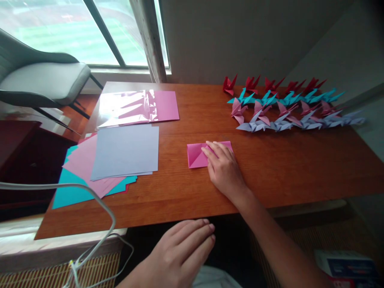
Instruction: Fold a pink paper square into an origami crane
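The folded pink paper [196, 157] lies flat on the wooden worktop [192, 196], with its long axis from left to right, roughly along the near edge; its uncovered short end points left, and diagonal creases show there. On its right part rests the right hand [223, 168], fingers extended and slightly spread, pressing from above. Nearer than the paper, before the worktop's edge, is the left hand [186, 248], its fingers close together; I cannot tell whether its palm holds something. To the left of the paper are grey-blue sheets [126, 152] over pink and turquoise ones; beyond them, a glossy packet [168, 106]. To the paper's far right stand four rows of paper birds [285, 111]. Farther left of the paper are a grey chair [45, 82] and a bright window [72, 32].
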